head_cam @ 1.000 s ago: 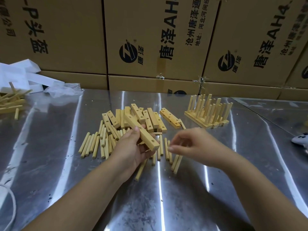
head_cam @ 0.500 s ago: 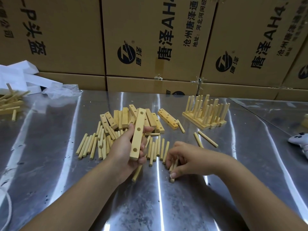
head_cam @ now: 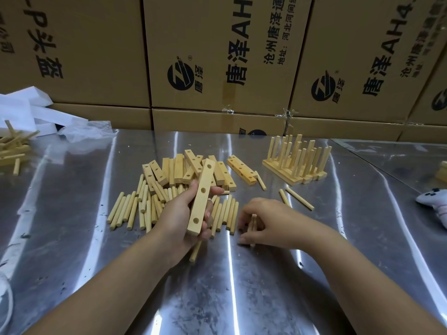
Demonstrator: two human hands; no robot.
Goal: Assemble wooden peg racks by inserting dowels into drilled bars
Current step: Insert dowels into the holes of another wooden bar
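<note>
Steel table (head_cam: 242, 298): loose dowels (head_cam: 125, 211) centre-left, heap of drilled bars (head_cam: 179, 166) behind them, finished racks (head_cam: 297, 163) far right, white controller (head_cam: 434, 201) at right edge, plastic wrap (head_cam: 84, 134) far left.

Single view: wide-angle camera worn on the person's head; faces forward and down over the metal table (head_cam: 72, 238); near range, left hand (head_cam: 183, 213) and right hand (head_cam: 273, 223) reach in from the bottom edge to mid-frame; cardboard boxes (head_cam: 217, 56) close off the far side; box seams lean outward near the borders.

Loose dowels (head_cam: 225, 213) between hands
</note>
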